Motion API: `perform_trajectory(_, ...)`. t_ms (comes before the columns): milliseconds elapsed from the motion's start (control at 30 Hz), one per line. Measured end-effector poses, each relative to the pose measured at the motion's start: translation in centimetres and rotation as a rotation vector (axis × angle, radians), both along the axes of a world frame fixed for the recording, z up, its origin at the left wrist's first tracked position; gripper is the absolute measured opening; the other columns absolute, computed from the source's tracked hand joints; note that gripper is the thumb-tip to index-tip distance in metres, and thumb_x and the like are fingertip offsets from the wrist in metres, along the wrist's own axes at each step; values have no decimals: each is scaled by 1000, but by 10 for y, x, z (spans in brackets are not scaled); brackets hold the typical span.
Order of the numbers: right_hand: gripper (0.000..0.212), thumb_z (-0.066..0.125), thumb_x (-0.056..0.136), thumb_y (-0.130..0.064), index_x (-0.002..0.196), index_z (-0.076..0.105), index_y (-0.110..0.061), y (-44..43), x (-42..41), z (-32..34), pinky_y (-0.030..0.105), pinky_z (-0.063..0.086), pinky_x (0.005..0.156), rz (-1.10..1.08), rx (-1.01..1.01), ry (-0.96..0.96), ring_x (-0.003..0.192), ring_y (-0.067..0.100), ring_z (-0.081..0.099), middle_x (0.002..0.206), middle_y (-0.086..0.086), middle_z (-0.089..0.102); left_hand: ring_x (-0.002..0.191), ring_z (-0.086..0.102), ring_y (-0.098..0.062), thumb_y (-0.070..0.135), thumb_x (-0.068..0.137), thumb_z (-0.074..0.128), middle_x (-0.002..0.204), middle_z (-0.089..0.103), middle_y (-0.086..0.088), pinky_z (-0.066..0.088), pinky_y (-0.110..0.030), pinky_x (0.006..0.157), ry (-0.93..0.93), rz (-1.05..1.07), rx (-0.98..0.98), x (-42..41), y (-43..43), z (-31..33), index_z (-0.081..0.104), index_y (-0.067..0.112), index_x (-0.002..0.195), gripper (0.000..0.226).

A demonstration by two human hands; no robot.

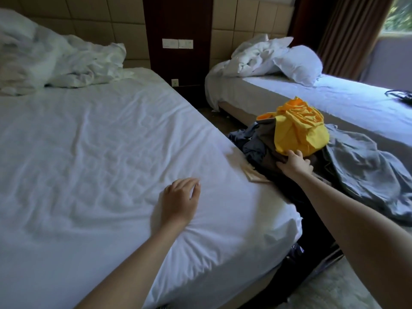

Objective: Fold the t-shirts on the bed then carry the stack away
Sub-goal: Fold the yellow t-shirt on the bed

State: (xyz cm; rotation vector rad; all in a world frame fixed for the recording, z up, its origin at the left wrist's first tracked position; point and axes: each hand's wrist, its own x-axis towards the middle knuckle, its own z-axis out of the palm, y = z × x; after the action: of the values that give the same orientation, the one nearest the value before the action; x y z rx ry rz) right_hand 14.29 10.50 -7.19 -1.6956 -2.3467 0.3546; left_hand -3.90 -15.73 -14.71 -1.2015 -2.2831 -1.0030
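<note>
A crumpled yellow t-shirt (299,130) tops a heap of clothes between the two beds, over a brown garment (266,139) and a dark blue one (245,142). A grey-blue shirt (365,166) sprawls to the right of the heap. My right hand (294,162) reaches to the heap and its fingers curl on the brown garment just under the yellow t-shirt. My left hand (179,200) hovers with relaxed fingers over the near bed (100,152), whose white sheet lies flat; it holds nothing.
A rumpled white duvet (55,61) lies at the near bed's head. The second bed (334,101) at right carries pillows (298,63) and a dark object (399,95). A dark wooden panel (177,41) stands between the beds. Something dark fills the gap below the heap.
</note>
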Motion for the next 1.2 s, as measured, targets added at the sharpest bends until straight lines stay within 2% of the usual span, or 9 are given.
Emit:
perform_trajectory(233, 33, 51, 95, -35, 121, 61, -18, 13, 0, -7, 44, 32, 98, -37, 140, 122, 117, 39, 40, 130, 12, 47, 89, 65, -17, 39, 86, 40, 91, 72, 7, 35, -28, 78, -12, 4, 23, 1, 1, -6, 70, 22, 83, 35)
perform_trajectory(367, 38, 58, 88, -46, 112, 65, -17, 15, 0, -5, 43, 34, 97, -63, 81, 208, 117, 38, 41, 127, 10, 48, 87, 66, -18, 39, 86, 41, 89, 72, 6, 35, -28, 77, -16, 4, 41, 1, 2, -6, 70, 22, 82, 34)
perform_trajectory(533, 25, 70, 78, -37, 99, 72, -23, 22, -3, -3, 47, 42, 98, -169, -126, 547, 108, 32, 53, 111, 9, 64, 87, 65, -18, 39, 85, 40, 88, 72, 6, 42, -29, 78, -30, 3, 40, 2, 1, -6, 70, 21, 81, 36)
perform_trajectory(633, 16, 73, 74, -33, 87, 66, -27, 22, -7, 2, 46, 41, 100, -193, -195, 562, 108, 33, 50, 106, 9, 62, 88, 65, -18, 39, 85, 39, 89, 72, 6, 40, -28, 78, -35, -2, 32, 2, 1, -6, 70, 21, 82, 36)
perform_trajectory(800, 27, 61, 84, -30, 110, 61, -24, 22, -16, 0, 48, 39, 100, -193, -141, 543, 109, 35, 51, 104, 7, 59, 87, 65, -17, 38, 84, 41, 89, 72, 7, 37, -27, 78, -13, 11, 51, 1, 2, -8, 70, 22, 80, 34)
perform_trajectory(933, 24, 60, 86, -32, 100, 70, -15, 16, -14, 2, 42, 46, 96, -259, -174, 754, 94, 29, 58, 94, 6, 63, 86, 66, -17, 38, 84, 42, 88, 72, 7, 36, -28, 78, -8, 4, 72, 1, 2, -9, 71, 22, 80, 33)
perform_trajectory(1000, 23, 58, 89, -27, 100, 69, -10, 8, -16, 6, 37, 45, 91, -243, -117, 821, 92, 26, 57, 96, 8, 61, 85, 66, -17, 37, 83, 42, 88, 72, 7, 34, -27, 78, -4, -6, 77, 1, 2, -10, 70, 22, 80, 32)
perform_trajectory(1100, 20, 57, 91, -24, 96, 66, -7, -18, -25, 6, 47, 39, 99, -98, 75, 777, 104, 30, 53, 116, 14, 55, 85, 66, -19, 37, 83, 42, 88, 72, 5, 33, -28, 77, -1, -8, 68, 2, 3, -10, 71, 21, 79, 33)
perform_trajectory(1200, 16, 59, 89, -13, 93, 66, 1, -55, -33, -8, 37, 40, 90, 50, 142, 808, 100, 32, 54, 109, 18, 57, 87, 66, -21, 39, 84, 38, 89, 73, 2, 33, -29, 79, -42, 1, 59, 1, 3, -10, 72, 18, 81, 40)
